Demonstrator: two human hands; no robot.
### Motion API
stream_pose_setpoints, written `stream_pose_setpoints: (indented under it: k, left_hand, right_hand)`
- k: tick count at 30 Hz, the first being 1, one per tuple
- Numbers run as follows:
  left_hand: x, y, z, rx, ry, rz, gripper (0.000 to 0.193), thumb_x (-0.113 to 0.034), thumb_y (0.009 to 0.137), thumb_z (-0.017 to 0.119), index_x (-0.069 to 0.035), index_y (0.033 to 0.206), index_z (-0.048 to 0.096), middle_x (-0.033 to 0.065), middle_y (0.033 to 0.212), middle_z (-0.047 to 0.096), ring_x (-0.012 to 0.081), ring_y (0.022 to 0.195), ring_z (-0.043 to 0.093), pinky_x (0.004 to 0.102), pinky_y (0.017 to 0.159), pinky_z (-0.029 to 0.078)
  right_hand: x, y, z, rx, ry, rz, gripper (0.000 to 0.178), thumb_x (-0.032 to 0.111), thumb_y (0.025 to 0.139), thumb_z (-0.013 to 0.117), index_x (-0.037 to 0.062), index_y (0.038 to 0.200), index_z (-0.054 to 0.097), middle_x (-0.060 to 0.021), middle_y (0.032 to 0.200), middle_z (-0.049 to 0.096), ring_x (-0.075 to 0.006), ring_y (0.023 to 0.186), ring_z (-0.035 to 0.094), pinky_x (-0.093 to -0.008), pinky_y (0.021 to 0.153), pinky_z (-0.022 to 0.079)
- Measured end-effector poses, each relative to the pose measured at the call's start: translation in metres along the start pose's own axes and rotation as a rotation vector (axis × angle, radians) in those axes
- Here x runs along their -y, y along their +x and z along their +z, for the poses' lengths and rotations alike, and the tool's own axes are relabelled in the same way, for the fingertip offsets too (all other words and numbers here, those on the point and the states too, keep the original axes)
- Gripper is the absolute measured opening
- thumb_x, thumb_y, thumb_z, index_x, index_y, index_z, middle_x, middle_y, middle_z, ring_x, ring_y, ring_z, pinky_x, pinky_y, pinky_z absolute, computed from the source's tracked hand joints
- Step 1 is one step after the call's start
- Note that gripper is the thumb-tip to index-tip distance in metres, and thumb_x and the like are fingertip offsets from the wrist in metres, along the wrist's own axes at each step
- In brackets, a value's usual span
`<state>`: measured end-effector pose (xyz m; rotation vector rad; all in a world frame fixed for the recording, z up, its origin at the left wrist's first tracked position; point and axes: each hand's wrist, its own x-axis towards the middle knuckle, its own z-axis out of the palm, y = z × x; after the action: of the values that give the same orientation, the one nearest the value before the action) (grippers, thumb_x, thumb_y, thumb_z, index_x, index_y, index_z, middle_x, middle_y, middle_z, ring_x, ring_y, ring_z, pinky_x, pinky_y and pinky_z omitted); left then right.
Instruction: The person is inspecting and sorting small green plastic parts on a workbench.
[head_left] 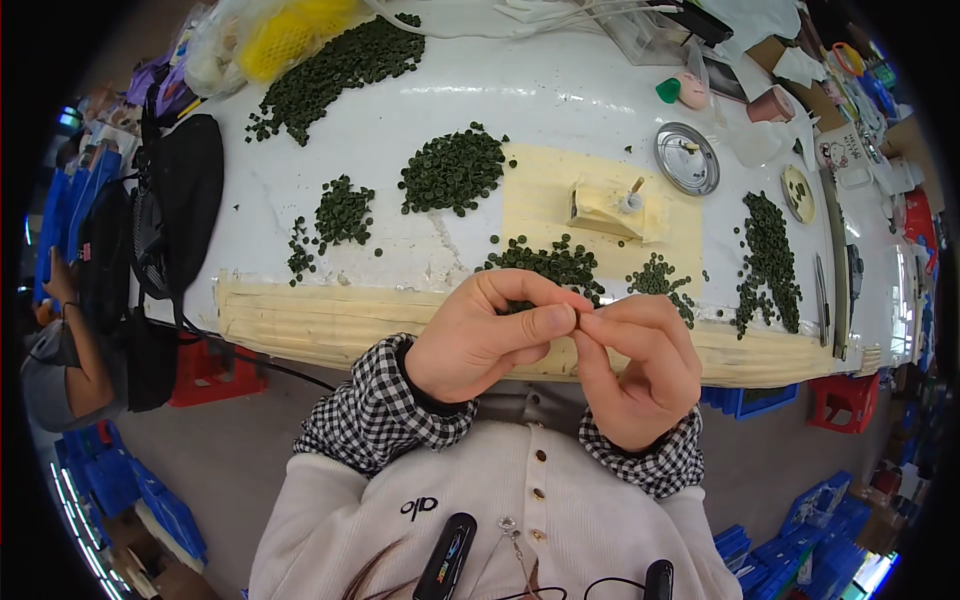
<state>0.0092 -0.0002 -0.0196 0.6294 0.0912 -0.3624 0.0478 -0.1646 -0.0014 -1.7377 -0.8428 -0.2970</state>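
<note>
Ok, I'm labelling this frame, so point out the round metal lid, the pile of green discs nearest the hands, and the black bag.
round metal lid [687, 158], head view, on its centre.
pile of green discs [548, 264], head view, on the middle of the heap.
black bag [185, 200], head view, on its front panel.

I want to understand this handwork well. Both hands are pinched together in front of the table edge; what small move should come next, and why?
Probably part the fingertips a little. The left hand and right hand meet thumb to finger, hiding whatever is pinched; the dark green discs lie just beyond on the white table.
</note>
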Motion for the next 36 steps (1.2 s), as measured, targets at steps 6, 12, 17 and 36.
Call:
stream_pose_setpoints:
  k: [6,12,17,36]
  left_hand:
    - [-0.001,-0.001,-0.002,0.175,0.138,-0.039,0.015,-0.007,0.081,0.067,0.000,0.093,0.064,0.0013,0.076,0.058,0.0051,0.058,0.043,0.0192,0.049,0.033]
    - [-0.001,-0.002,0.004,0.109,0.125,-0.055,0.015,-0.010,0.080,0.069,0.000,0.088,0.062,0.0047,0.079,0.059,0.0093,0.066,0.049,0.0220,0.056,0.038]
    - [-0.007,-0.003,0.009,-0.090,0.243,-0.020,0.010,-0.006,0.082,0.065,0.001,0.090,0.064,0.0021,0.082,0.064,0.0050,0.071,0.053,0.0198,0.067,0.044]
    - [0.001,-0.001,0.015,-0.215,0.784,0.376,0.009,0.000,0.079,0.062,0.002,0.088,0.063,0.0026,0.080,0.061,0.0040,0.065,0.048,0.0187,0.059,0.038]
  right_hand:
    - [-0.004,0.003,-0.015,0.193,0.380,0.086,0.021,-0.006,0.069,0.070,0.0037,0.086,0.063,-0.0060,0.076,0.056,-0.0166,0.069,0.054,-0.0248,0.060,0.043]
    - [-0.004,0.002,-0.016,0.185,0.255,-0.008,0.023,-0.004,0.069,0.072,0.0035,0.089,0.064,-0.0065,0.077,0.056,-0.0172,0.069,0.054,-0.0255,0.059,0.044]
    - [-0.002,0.003,-0.011,0.047,0.055,0.049,0.021,-0.007,0.069,0.070,0.0007,0.088,0.064,-0.0084,0.080,0.059,-0.0176,0.070,0.058,-0.0262,0.060,0.046]
    - [-0.009,-0.003,-0.007,0.042,0.429,0.496,0.014,-0.007,0.079,0.060,-0.0041,0.092,0.059,-0.0083,0.088,0.058,-0.0109,0.079,0.060,-0.0213,0.070,0.049]
